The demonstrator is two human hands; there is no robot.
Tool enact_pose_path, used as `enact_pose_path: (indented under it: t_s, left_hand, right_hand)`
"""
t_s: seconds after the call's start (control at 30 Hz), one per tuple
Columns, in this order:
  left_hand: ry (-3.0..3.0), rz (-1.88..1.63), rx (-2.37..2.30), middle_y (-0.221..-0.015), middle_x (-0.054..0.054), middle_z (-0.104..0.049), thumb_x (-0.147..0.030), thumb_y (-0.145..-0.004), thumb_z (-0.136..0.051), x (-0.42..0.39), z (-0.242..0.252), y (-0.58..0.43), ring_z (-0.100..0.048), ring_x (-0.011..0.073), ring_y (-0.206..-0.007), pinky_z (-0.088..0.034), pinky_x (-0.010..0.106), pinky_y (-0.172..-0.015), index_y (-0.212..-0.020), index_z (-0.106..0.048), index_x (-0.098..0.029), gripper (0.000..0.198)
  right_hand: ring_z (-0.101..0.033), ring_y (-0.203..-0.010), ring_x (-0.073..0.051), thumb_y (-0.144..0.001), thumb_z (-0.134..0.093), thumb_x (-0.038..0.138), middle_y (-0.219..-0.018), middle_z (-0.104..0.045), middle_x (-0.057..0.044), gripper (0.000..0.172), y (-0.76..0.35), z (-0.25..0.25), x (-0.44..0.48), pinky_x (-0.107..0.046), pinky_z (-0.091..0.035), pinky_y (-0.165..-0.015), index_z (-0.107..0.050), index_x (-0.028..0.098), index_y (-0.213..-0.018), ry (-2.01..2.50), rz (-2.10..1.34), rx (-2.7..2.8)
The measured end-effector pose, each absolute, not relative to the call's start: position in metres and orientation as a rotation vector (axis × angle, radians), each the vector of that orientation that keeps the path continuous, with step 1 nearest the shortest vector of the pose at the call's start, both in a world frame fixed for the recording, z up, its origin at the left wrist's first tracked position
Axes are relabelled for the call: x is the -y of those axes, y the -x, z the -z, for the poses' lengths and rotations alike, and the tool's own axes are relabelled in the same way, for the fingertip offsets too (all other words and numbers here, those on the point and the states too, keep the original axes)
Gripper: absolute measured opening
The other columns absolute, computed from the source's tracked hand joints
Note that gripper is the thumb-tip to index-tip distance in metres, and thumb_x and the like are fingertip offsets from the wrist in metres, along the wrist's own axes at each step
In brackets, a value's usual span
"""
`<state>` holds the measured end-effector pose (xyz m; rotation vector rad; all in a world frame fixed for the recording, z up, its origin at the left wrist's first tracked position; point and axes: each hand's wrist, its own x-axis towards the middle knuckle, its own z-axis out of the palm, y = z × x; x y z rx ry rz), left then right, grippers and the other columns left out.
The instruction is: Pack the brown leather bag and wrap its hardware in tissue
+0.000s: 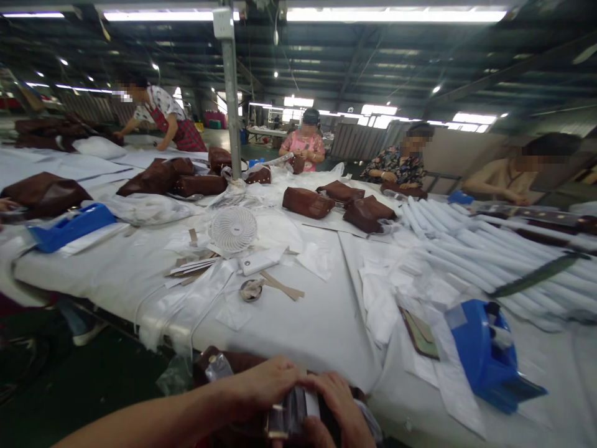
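At the bottom of the head view both my hands close together on a small flat item with a metal clasp (291, 414), held over a brown leather bag (224, 364) at the table's near edge. My left hand (265, 382) grips it from the left, fingers curled over its top. My right hand (338, 407) pinches it from the right. The item is blurred and partly hidden by my fingers.
The long white-covered table (317, 317) carries a blue tape dispenser (487, 351), a small white fan (233, 228), paper slips, rolled white tubes (471, 249) and brown bags (305, 202). Another blue dispenser (69, 225) lies at the left. Several people work along the far side.
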<state>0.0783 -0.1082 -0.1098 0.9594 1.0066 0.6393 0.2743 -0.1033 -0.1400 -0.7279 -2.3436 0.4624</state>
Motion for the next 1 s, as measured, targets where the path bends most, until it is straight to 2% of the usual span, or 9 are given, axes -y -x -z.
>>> enact_pose_path:
  t_s: [0.13,0.27,0.33,0.47,0.57,0.67,0.77,0.87,1.0]
  left_hand:
    - [-0.939,-0.567,-1.038,-0.055,-0.002,-0.048,-0.045,-0.077,-0.051,0.105,0.124,-0.083,-0.04,0.0096,-0.044,-0.028,0.021,-0.039,-0.065,-0.057,-0.016,0.032]
    - [-0.929,-0.582,-1.081,-0.049,-0.004,-0.043,-0.045,-0.076,-0.049,0.104,0.133,-0.082,-0.042,0.0107,-0.04,-0.032,0.021,-0.037,-0.061,-0.05,-0.018,0.031]
    - [-0.922,-0.575,-1.075,-0.054,-0.004,-0.047,-0.047,-0.077,-0.049,0.106,0.128,-0.076,-0.046,0.012,-0.044,-0.036,0.022,-0.04,-0.064,-0.053,-0.018,0.032]
    - [-0.979,-0.543,-0.977,-0.076,0.0,-0.062,-0.046,-0.073,-0.062,0.111,0.112,-0.065,-0.055,0.0139,-0.064,-0.046,0.026,-0.059,-0.082,-0.063,-0.017,0.03]
    - [-1.016,-0.478,-0.886,-0.07,-0.001,-0.062,-0.038,-0.066,-0.071,0.113,0.111,-0.063,-0.054,0.0125,-0.056,-0.043,0.023,-0.051,-0.092,-0.065,-0.017,0.034]
    - [-0.966,-0.463,-0.864,-0.065,-0.002,-0.061,-0.032,-0.062,-0.075,0.114,0.117,-0.065,-0.05,0.0088,-0.045,-0.035,0.016,-0.039,-0.09,-0.062,-0.016,0.034]
    - [-0.929,-0.469,-0.927,-0.064,-0.002,-0.06,-0.027,-0.063,-0.072,0.116,0.119,-0.066,-0.051,0.0088,-0.044,-0.031,0.014,-0.035,-0.087,-0.06,-0.016,0.028]
    - [-0.986,-0.447,-0.987,-0.061,-0.002,-0.059,-0.021,-0.067,-0.063,0.117,0.113,-0.066,-0.053,0.0098,-0.044,-0.032,0.013,-0.035,-0.093,-0.06,-0.017,0.026]
    - [-1.075,-0.438,-0.997,-0.059,-0.003,-0.059,-0.017,-0.066,-0.058,0.118,0.109,-0.067,-0.053,0.0102,-0.043,-0.04,0.016,-0.037,-0.09,-0.061,-0.017,0.024]
  right_hand:
    - [-0.065,-0.093,-0.022,-0.09,-0.052,0.033,-0.101,-0.069,-0.006,0.028,-0.271,0.146,0.109,-0.03,-0.053,-0.081,-0.053,0.023,-0.116,0.788,-0.409,2.264]
    - [-0.064,-0.091,-0.022,-0.091,-0.052,0.03,-0.1,-0.067,-0.006,0.023,-0.269,0.153,0.113,-0.032,-0.055,-0.077,-0.053,0.024,-0.113,0.846,-0.417,2.267]
    - [-0.062,-0.095,-0.023,-0.091,-0.053,0.029,-0.104,-0.064,-0.007,0.026,-0.27,0.156,0.116,-0.036,-0.055,-0.079,-0.053,0.025,-0.117,0.907,-0.427,2.313]
    - [-0.059,-0.097,-0.026,-0.088,-0.057,0.03,-0.104,-0.059,-0.009,0.031,-0.273,0.165,0.12,-0.043,-0.054,-0.082,-0.055,0.026,-0.119,0.969,-0.384,2.36]
    - [-0.059,-0.097,-0.026,-0.088,-0.056,0.027,-0.102,-0.059,-0.009,0.03,-0.274,0.168,0.123,-0.043,-0.053,-0.084,-0.057,0.026,-0.118,0.928,-0.407,2.326]
    - [-0.061,-0.098,-0.024,-0.092,-0.049,0.027,-0.104,-0.061,-0.008,0.028,-0.276,0.162,0.122,-0.038,-0.053,-0.086,-0.058,0.026,-0.119,0.863,-0.667,2.288]
    - [-0.062,-0.101,-0.022,-0.095,-0.046,0.033,-0.11,-0.064,-0.007,0.029,-0.279,0.15,0.117,-0.032,-0.053,-0.085,-0.056,0.028,-0.121,0.949,-1.029,2.137]
    - [-0.065,-0.087,-0.019,-0.092,-0.052,0.038,-0.095,-0.068,-0.004,0.034,-0.275,0.137,0.108,-0.029,-0.053,-0.078,-0.053,0.025,-0.124,1.143,-1.127,1.949]
    - [-0.063,-0.073,-0.016,-0.091,-0.055,0.03,-0.079,-0.066,-0.002,0.015,-0.26,0.124,0.098,-0.024,-0.049,-0.066,-0.067,0.021,-0.091,1.034,-0.929,2.103]
